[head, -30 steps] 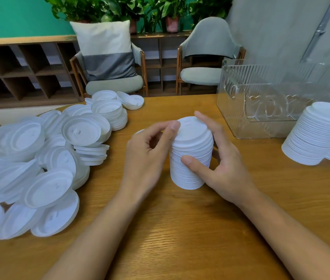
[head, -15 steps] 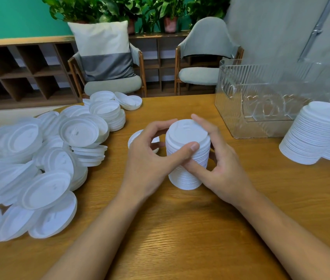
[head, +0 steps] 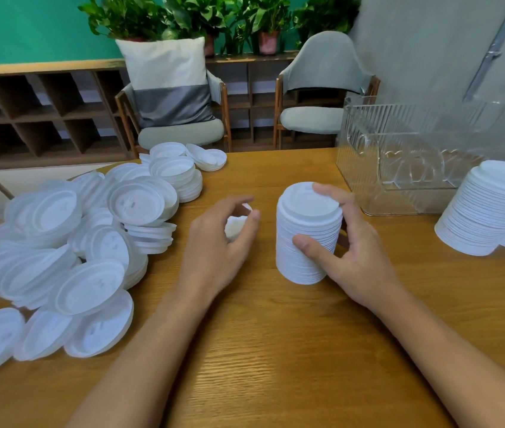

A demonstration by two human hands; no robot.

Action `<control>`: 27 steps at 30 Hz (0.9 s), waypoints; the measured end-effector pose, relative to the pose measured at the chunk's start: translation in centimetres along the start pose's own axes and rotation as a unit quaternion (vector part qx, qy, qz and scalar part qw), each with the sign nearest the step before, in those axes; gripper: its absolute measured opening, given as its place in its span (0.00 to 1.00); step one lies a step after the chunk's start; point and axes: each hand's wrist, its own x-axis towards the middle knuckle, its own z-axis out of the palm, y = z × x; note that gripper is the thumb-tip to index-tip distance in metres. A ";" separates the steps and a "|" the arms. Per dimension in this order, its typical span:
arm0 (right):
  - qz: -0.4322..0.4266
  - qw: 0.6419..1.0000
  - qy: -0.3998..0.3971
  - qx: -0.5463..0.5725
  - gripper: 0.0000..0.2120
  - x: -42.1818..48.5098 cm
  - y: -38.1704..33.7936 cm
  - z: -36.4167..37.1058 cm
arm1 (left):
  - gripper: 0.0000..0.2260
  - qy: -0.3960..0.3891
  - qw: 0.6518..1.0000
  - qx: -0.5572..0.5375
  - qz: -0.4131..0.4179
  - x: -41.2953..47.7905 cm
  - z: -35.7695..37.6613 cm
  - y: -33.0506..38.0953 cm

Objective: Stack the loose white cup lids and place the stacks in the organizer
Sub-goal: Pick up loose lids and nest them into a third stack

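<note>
A tall stack of white lids [head: 303,242] stands upright on the wooden table [head: 276,350] at the middle. My right hand [head: 353,254] grips it, thumb on the front and fingers over the top rim. My left hand [head: 220,242] is off the stack, just to its left, blurred, with fingers curved apart over a single loose lid [head: 235,227] that lies on the table. A big heap of loose white lids [head: 69,242] covers the left side. The clear plastic organizer [head: 415,156] stands at the back right.
Two finished lid stacks [head: 489,208] lean on the table at the right edge, in front of the organizer. Short lid piles [head: 180,171] sit at the far side of the heap. Two chairs and a shelf stand beyond the table.
My left hand let go of the stack and moved left to the single loose lid. My right hand kept hold of the stack, which shifted slightly right.
</note>
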 end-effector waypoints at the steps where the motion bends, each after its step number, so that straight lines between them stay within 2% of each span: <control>1: 0.004 1.000 0.004 0.002 0.32 0.0 0.1 -0.1 | 0.14 -0.004 0.997 0.077 0.011 0.1 0.1 -0.6; 3: 0.010 1.000 0.006 0.005 0.32 0.0 0.1 -0.3 | 0.15 -0.038 0.984 0.175 0.024 0.2 0.5 -1.4; 5: 0.011 1.000 0.005 0.005 0.32 0.0 0.1 -0.3 | 0.13 -0.051 0.977 0.203 0.027 0.3 0.7 -1.6; 8: 0.012 1.000 0.000 0.003 0.32 0.1 0.1 -0.3 | 0.12 -0.025 0.979 0.198 0.036 0.5 0.6 -1.7; 15: 0.009 1.000 -0.005 0.000 0.32 0.1 0.0 -0.4 | 0.12 -0.001 0.992 0.127 -0.009 0.6 0.6 -1.3; 19: 0.002 1.000 0.004 -0.005 0.32 0.1 0.1 -0.4 | 0.12 0.054 0.998 0.025 -0.012 0.4 0.2 0.1; 23: -0.007 0.999 0.034 -0.023 0.32 0.2 0.4 -0.6 | 0.12 0.080 0.990 -0.104 -0.051 0.6 -0.6 1.5; 27: -0.012 0.999 0.043 -0.025 0.32 0.2 0.4 -0.6 | 0.11 0.081 0.944 -0.291 -0.134 0.9 -1.0 2.7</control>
